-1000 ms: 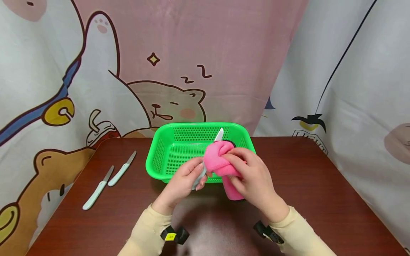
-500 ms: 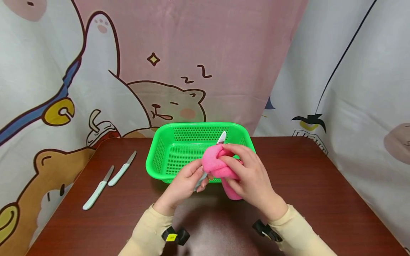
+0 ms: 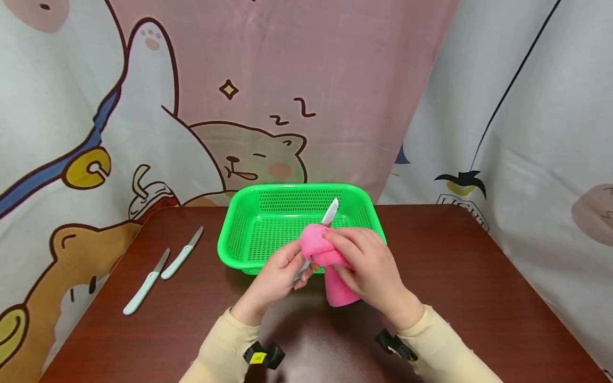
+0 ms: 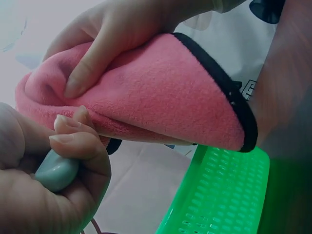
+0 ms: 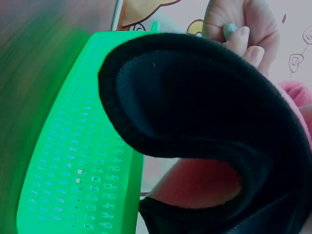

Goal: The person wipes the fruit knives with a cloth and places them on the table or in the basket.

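My left hand (image 3: 279, 268) grips the pale green handle of a knife (image 4: 57, 171), its fingers curled round it in the left wrist view. The knife's blade tip (image 3: 331, 211) points up and away, out past a pink cloth (image 3: 318, 246) with black edging. The cloth is wrapped about the blade, and its loose end hangs below. My right hand (image 3: 375, 271) pinches the cloth against the blade, thumb pressed into the fabric. In the right wrist view the cloth's dark underside (image 5: 195, 97) hides most of that hand. The lower blade is hidden in the cloth.
Behind the hands stands a green perforated basket (image 3: 227, 247) on the brown table (image 3: 479, 298). Two more knives with pale green handles, a nearer one (image 3: 142, 291) and a farther one (image 3: 178, 261), lie at the left. A printed curtain (image 3: 364, 80) hangs behind the table.
The right hand and cloth have shifted slightly left and down along the knife, so more of the blade shows above the cloth. The left hand has moved a little to the right.
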Motion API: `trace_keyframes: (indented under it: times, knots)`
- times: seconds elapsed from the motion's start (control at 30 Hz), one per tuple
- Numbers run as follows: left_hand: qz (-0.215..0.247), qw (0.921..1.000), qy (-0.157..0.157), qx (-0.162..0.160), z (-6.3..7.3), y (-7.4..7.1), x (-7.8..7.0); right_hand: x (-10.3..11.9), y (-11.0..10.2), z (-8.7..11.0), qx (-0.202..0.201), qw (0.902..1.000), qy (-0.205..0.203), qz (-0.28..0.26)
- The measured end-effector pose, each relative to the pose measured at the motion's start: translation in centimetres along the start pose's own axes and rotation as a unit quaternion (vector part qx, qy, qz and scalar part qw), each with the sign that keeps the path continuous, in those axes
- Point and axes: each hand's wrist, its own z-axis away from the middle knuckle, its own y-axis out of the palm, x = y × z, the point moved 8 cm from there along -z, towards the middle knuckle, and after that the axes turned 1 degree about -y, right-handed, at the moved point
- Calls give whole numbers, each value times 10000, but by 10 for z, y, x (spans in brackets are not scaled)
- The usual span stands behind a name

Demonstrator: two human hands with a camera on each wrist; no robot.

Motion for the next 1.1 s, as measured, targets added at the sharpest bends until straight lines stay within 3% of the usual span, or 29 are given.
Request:
trace_keyframes:
  times: [0.13,0.33,0.73,1.1]
  knots:
    - [-365,9993,-53,-103,1,0,3,0,1,-1,-104,9997,-78,189]
    - [-275,9995,-73,-147,2,-1,8,-4,1,-3,-157,9987,-104,482]
    - [-279,9994,184,105,4,-3,8,-29,-6,-5,-419,9949,424,810]
    - [-126,9995,61,284,6,-5,7,-44,-17,-4,-685,9894,856,956]
